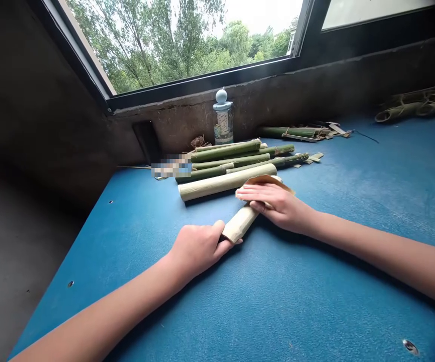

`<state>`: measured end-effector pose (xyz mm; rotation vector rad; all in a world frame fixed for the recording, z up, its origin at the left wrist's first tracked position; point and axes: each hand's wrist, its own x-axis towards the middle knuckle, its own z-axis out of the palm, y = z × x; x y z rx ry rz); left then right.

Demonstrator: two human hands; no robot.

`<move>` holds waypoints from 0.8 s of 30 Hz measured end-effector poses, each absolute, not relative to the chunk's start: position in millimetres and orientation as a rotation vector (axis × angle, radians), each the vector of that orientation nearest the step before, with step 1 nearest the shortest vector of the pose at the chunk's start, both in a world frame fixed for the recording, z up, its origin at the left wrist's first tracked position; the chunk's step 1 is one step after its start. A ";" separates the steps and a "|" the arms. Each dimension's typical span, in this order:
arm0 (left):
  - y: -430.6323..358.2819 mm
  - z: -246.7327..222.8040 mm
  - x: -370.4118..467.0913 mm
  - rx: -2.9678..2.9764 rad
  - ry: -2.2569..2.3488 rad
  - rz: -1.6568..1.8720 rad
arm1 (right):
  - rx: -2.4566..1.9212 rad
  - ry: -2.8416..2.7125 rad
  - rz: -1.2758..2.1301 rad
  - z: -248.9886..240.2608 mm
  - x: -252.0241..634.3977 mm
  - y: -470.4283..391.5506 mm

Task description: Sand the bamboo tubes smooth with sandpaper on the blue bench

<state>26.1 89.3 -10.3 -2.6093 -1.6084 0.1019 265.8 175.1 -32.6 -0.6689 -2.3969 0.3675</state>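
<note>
A pale, peeled bamboo tube (241,222) slants over the blue table, its near end held by my left hand (201,242). My left thumb lies along the rim and the fingers go beneath. Toward the tube's far end, my right hand (272,201) presses down with a brown sheet that looks like sandpaper (265,178) folded over the tube. The fingers of that hand lie together across the sheet and the thumb is tucked against the tube. Just behind, a thicker peeled bamboo tube (227,182) lies on the table. The far end of the held tube is hidden.
Several green bamboo pieces (236,160) lie behind the pale tubes. A jar with a light-blue lid (223,118) stands by the wall. More bamboo bundles (296,131) and thick bamboo tubes (413,109) rest at the back right. The blue table (315,296) has metal-ringed holes.
</note>
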 end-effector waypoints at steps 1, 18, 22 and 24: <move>90.1 -10.0 25.9 -2.616 -1.593 0.112 | -0.726 -2.374 0.367 -33.1 270.1 182.5; 97.0 -11.8 20.9 -2.767 -1.423 0.120 | -0.314 -2.559 0.370 -24.9 243.4 120.4; 97.1 -10.7 21.1 -2.734 -1.477 0.128 | -0.392 -2.488 0.369 -29.3 252.7 144.0; 97.1 -10.1 21.3 -2.723 -1.498 0.135 | -0.497 -2.439 0.383 -30.6 256.4 152.7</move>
